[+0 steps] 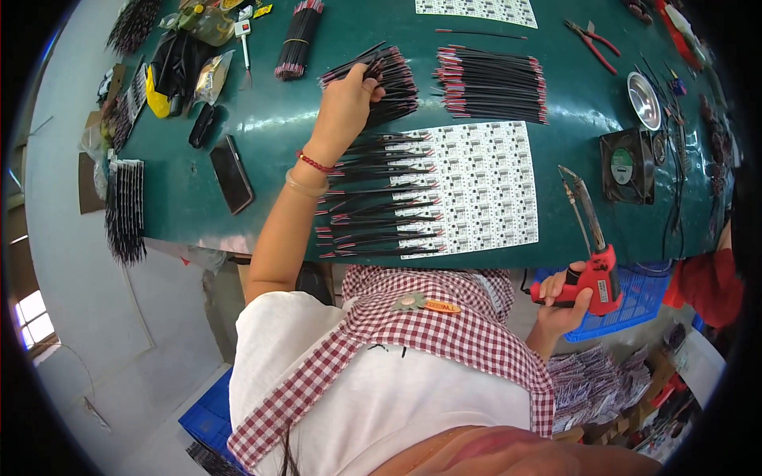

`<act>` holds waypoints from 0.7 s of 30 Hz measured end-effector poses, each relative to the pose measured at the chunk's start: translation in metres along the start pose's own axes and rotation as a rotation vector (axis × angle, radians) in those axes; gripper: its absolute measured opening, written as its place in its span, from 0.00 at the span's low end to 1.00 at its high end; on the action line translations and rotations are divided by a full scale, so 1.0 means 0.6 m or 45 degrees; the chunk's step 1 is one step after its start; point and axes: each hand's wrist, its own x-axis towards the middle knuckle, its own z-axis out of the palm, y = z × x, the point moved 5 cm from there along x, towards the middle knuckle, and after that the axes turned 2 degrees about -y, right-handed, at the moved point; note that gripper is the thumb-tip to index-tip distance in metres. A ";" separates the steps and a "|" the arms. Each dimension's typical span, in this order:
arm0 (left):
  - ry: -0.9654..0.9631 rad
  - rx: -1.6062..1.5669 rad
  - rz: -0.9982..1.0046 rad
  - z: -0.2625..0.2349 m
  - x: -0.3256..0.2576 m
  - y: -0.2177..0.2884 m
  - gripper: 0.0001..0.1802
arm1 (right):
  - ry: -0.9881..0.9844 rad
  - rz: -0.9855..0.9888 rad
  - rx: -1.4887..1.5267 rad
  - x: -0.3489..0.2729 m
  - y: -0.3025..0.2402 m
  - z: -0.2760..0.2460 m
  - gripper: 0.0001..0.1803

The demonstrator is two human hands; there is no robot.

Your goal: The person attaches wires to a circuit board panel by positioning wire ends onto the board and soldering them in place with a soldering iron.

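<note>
My left hand [349,103] reaches over a loose pile of black wires [397,83] with red ends, its fingers closed in a pinch on wire at the pile's near left side. How many wires are between the fingertips is hidden. In my right hand [565,305] is a red soldering gun [601,282], held by its handle with the long metal tip pointing up over the table edge. Between the hands lies a white circuit board sheet [484,190], and a row of black wires [373,210] runs onto its left columns.
Another wire pile [492,83] lies right of the first, and a banded bundle [300,40] stands farther left. A phone [232,174] rests at left. Pliers [591,46], a metal bowl [644,101] and a small fan [627,166] are at right. A person's red sleeve [706,289] shows beyond.
</note>
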 end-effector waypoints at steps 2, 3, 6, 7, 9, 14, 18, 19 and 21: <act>0.103 0.173 0.105 0.001 -0.003 -0.011 0.10 | -0.010 0.005 0.001 0.005 0.000 0.007 0.29; 0.096 0.170 0.103 0.001 -0.003 -0.009 0.10 | -0.004 0.008 -0.003 0.006 -0.001 0.009 0.29; 0.284 -0.004 0.195 -0.020 -0.008 0.018 0.07 | -0.037 -0.003 -0.006 0.009 -0.006 0.016 0.29; 0.408 -0.263 0.103 -0.035 -0.014 0.025 0.07 | -0.023 -0.002 -0.010 0.008 -0.005 0.015 0.29; 0.622 -0.569 0.043 -0.052 -0.037 0.038 0.07 | -0.022 0.015 -0.001 0.008 -0.004 0.015 0.29; 0.360 -0.401 0.039 0.013 -0.047 0.003 0.09 | -0.067 0.140 0.061 0.025 -0.003 0.034 0.30; -0.055 -0.003 0.019 0.032 -0.039 0.030 0.10 | -0.081 0.199 -0.063 0.042 0.013 0.063 0.32; -0.165 -0.013 -0.010 0.041 -0.039 0.040 0.10 | -0.046 0.202 -0.184 0.049 0.016 0.074 0.32; -0.369 0.015 -0.093 0.052 -0.033 0.050 0.09 | -0.027 0.292 -0.187 0.059 0.035 0.088 0.30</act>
